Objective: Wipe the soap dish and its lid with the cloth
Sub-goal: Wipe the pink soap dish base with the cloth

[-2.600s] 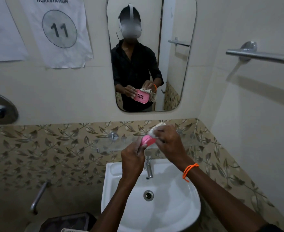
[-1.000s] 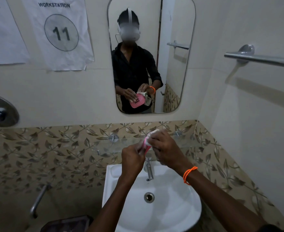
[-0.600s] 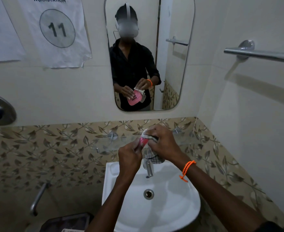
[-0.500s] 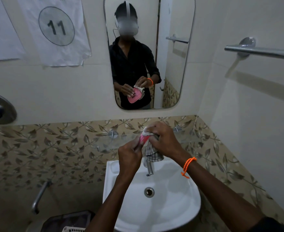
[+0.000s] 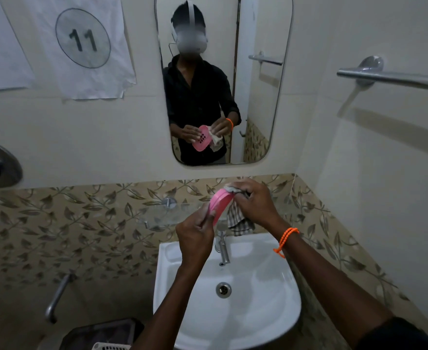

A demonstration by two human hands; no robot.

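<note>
The left hand (image 5: pixel 195 238) grips the lower end of the pink dish (image 5: pixel 219 207), fingers curled round its edge, and holds it tilted up on edge above the sink (image 5: pixel 266 309). The right hand (image 5: pixel 254 203) clutches the cloth (image 5: pixel 239 221) and presses it against the dish's upper end; a checked tail of the cloth hangs below that hand, just over the tap (image 5: pixel 223 248). An orange band (image 5: pixel 286 239) circles the right wrist. Whether this pink piece is the dish or its lid cannot be told from here, though the mirror (image 5: pixel 258 97) shows its far face with rows of dark holes. A glass shelf (image 5: pixel 162 215) sits behind the hands, and a rail (image 5: pixel 395 78) runs along the right wall.
</note>
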